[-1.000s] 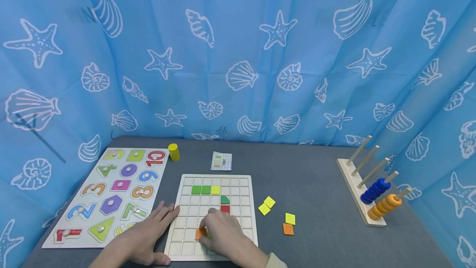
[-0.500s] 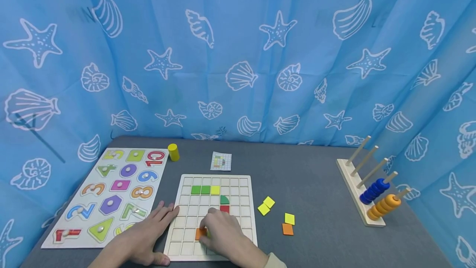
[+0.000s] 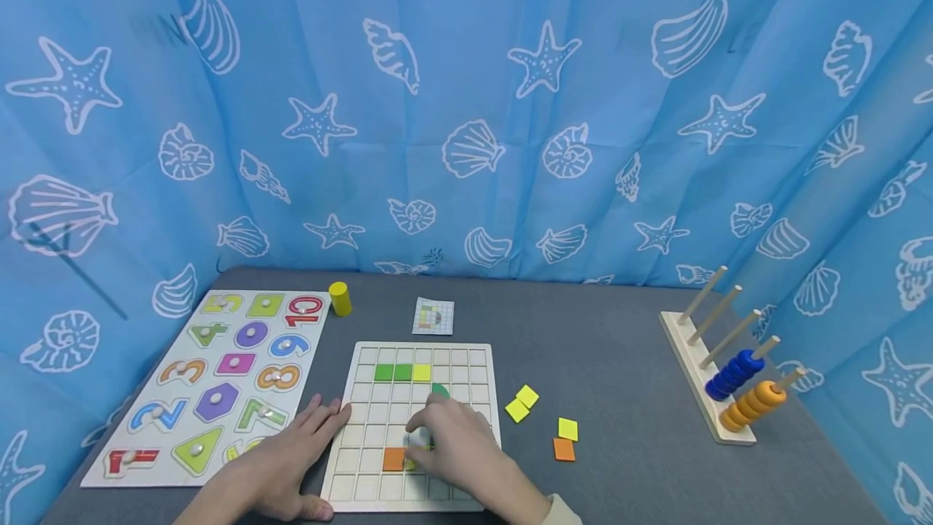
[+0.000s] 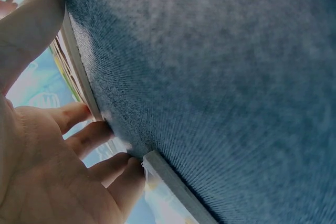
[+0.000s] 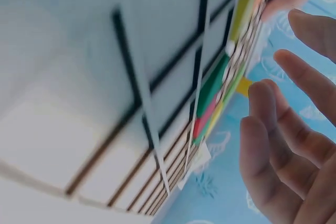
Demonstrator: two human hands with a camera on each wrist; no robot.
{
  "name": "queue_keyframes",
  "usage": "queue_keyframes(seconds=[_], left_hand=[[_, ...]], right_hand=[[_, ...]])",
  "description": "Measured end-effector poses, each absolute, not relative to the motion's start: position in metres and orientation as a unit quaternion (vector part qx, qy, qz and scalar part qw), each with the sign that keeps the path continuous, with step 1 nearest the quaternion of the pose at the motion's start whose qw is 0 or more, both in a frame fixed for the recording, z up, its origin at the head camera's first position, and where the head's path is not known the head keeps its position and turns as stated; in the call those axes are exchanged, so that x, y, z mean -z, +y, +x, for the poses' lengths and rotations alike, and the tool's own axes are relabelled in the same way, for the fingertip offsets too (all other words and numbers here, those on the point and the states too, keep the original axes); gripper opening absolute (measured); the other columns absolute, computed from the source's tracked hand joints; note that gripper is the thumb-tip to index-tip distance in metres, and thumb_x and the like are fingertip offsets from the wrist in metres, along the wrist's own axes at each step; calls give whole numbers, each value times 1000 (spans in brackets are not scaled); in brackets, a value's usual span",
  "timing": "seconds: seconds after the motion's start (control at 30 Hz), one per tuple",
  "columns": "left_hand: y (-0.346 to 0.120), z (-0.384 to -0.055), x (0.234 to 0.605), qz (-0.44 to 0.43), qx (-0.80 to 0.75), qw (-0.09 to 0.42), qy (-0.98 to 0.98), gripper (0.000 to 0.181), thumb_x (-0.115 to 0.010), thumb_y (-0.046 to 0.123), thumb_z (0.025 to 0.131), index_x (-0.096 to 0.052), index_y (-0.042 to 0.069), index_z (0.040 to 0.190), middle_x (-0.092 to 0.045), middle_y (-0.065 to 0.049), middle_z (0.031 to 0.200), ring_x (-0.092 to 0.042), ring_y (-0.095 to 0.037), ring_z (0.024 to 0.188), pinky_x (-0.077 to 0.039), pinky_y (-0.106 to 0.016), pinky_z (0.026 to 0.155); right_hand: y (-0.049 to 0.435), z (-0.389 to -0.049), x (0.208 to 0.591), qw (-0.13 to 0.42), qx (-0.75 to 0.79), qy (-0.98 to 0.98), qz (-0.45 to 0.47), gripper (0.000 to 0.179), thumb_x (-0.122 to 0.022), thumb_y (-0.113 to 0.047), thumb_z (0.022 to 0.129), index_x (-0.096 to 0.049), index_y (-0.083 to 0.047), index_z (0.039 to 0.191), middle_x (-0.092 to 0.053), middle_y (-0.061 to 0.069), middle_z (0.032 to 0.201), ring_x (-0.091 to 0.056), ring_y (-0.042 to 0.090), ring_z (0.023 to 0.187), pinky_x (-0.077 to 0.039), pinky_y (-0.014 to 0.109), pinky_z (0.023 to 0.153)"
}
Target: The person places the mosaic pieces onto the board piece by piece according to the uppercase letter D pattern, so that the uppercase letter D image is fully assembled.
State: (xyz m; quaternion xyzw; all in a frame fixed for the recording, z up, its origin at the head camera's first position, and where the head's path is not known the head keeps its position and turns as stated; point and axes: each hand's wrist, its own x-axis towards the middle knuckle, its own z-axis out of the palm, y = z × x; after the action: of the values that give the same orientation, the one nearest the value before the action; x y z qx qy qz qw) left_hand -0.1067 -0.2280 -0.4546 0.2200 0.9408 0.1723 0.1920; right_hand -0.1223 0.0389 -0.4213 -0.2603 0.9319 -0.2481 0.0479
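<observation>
My right hand (image 3: 459, 444) hovers over the wooden grid board (image 3: 355, 480), thumb and fingers apart with nothing between them. Below its thumb, a yellow tile (image 3: 411, 463) sits partly covered beside an orange square tile (image 3: 394, 459). The right wrist view shows the spread fingers above the grid, along with a red tile (image 5: 202, 121) that the hand hides in the head view. Farther up the board are two green squares (image 3: 394, 373), a yellow square (image 3: 422, 373) and a green quarter-round tile (image 3: 440, 389). My left hand (image 3: 291, 460) rests at the board's left edge, fingers extended.
A number-and-shape puzzle board (image 3: 168, 379) lies left, with a yellow cylinder (image 3: 339, 298) behind it. A printed pattern card (image 3: 433, 317) lies beyond the grid. Several loose yellow and orange tiles (image 3: 564, 450) are at right. A peg stand (image 3: 707, 387) with blue and orange rings stands far right.
My right hand has lifted off the board and moved slightly right, its fingers parting. The yellow tile beside the orange one now shows more. The left hand stays in place.
</observation>
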Motion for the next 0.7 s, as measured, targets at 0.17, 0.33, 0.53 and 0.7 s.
queue_keyframes(seconds=[0.17,0.33,0.53,0.7], left_hand=[[-227,-108,453,212,-176,205,939,120,-89,58,67,-31,5,159,-32,-24,165,-19,-56,153,-34,-73,112],[-227,-108,454,213,-179,208,938,120,-89,57,68,-31,4,159,-32,-25,165,-18,-57,153,-34,-74,111],[-227,-108,454,214,-177,206,938,120,-89,57,67,-31,4,159,-32,-24,165,-19,-56,153,-34,-73,111],[-227,-108,453,214,-176,204,939,120,-89,57,67,-31,4,158,-32,-24,164,-19,-56,153,-34,-73,112]], right_hand=[[53,-125,415,41,253,933,-254,18,-85,-20,80,-83,-13,96,-67,-2,84,-45,-1,65,-38,18,51],[67,-127,414,44,257,934,-244,18,-86,-20,79,-82,-13,95,-67,0,85,-47,0,64,-39,18,51],[88,-128,415,59,260,939,-217,21,-86,-20,79,-82,-11,98,-69,2,89,-49,4,65,-40,20,51],[108,-128,416,64,258,944,-193,23,-86,-20,79,-81,-10,99,-67,4,91,-53,8,68,-41,24,52]])
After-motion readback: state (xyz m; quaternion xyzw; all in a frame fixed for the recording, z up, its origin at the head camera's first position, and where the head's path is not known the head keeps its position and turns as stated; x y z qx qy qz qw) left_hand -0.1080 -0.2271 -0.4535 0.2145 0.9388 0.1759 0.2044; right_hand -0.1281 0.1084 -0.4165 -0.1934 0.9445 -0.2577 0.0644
